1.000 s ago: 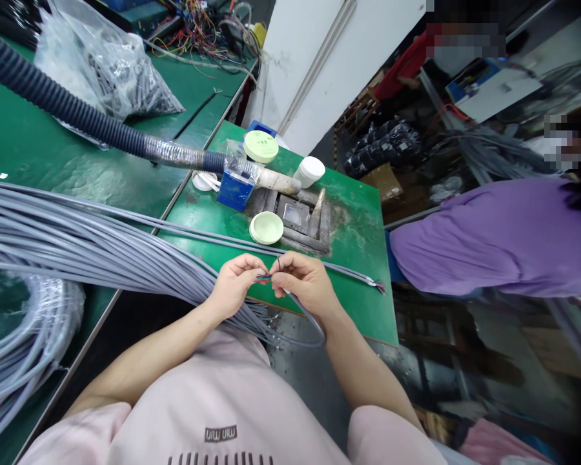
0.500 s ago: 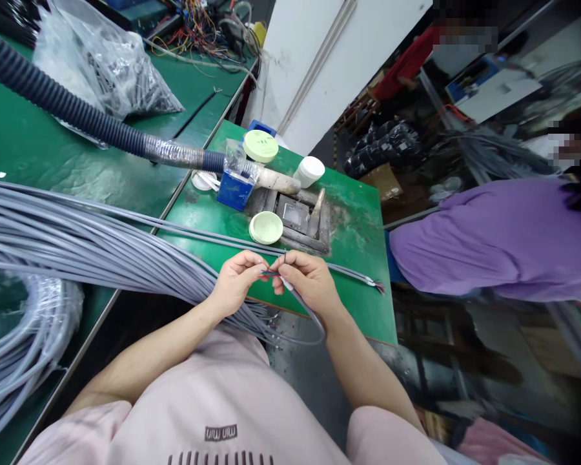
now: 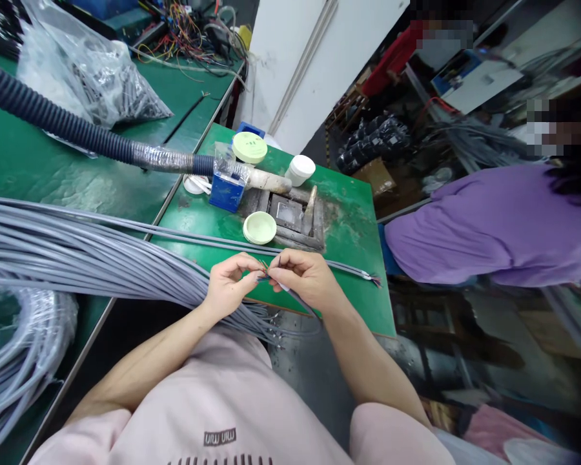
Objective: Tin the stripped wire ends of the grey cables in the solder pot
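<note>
My left hand (image 3: pixel 230 284) pinches the thin coloured wires (image 3: pixel 264 266) at the end of a grey cable. Close against it, my right hand (image 3: pixel 305 278) is closed on the same cable end, and the grey cable (image 3: pixel 303 302) curves down below its palm. Just beyond my hands, two finished-looking grey cables (image 3: pixel 348 268) lie across the green table, their wire ends at the right. A thick bundle of grey cables (image 3: pixel 97 258) runs in from the left and passes under my left wrist.
An open pale green tub (image 3: pixel 259 228) stands by a grimy metal frame (image 3: pixel 314 239). Behind are a blue holder (image 3: pixel 226 192), a ribbed hose (image 3: pixel 77 123), a white jar (image 3: pixel 301 169) and a green lid (image 3: pixel 250 147). A person in purple (image 3: pixel 494 226) sits at the right.
The view has shifted slightly, moving the table items left. My fingers have moved on the wire end, and coloured wires now show fanned between my hands.
</note>
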A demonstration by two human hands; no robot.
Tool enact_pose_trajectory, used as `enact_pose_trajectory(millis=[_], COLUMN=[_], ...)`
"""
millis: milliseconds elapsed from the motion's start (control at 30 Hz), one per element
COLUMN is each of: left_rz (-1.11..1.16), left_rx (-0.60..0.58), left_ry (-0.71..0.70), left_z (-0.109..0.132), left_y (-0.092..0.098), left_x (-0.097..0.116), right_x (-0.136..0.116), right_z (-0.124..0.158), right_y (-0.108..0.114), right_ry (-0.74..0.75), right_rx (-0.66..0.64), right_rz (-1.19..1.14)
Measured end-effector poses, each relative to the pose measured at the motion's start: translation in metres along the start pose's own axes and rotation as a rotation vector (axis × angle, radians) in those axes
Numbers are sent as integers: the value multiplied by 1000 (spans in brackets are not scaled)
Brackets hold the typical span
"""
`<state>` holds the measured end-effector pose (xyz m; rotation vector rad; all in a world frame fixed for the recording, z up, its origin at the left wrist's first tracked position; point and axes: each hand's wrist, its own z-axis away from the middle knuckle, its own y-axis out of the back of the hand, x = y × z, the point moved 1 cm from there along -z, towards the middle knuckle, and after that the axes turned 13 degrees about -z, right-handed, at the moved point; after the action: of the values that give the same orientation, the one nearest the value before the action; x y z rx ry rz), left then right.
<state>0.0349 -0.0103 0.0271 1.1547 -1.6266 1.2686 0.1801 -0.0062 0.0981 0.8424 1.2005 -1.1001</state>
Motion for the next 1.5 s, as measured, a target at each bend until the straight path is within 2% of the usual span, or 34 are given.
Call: enact_pose_trajectory(millis=[233, 500, 700, 967, 1100, 1167, 1333, 1400, 1500], left_rz=[-6, -16, -110, -242, -224, -126, 252, 288, 278], left_rx=[-82, -132, -149, -99, -79, -44, -6, 4, 25], left_ry=[117, 119, 18, -164, -220, -148, 275, 353, 380], left_z=[-3, -5, -8, -9, -6, -5, -3, -2, -1], left_y=[5, 7, 7, 8, 5, 2, -10, -14, -19], left_x=[-4, -7, 1, 6, 1, -3, -7, -5, -2], right_x=[-2, -3, -5, -2, 4, 5, 1, -3, -8], right_z=[-2, -3, -3, -4, -5, -5, 2, 6, 12], right_y=[3, 6, 6, 9, 6, 5, 9, 10, 7], right_ry=[20, 4, 3, -139, -87, -5, 166, 174, 172], right_rx=[-63, -65, -68, -124, -123, -90, -121, -134, -41], right_rz=[72, 102, 93, -181, -247, -264, -215, -85, 189])
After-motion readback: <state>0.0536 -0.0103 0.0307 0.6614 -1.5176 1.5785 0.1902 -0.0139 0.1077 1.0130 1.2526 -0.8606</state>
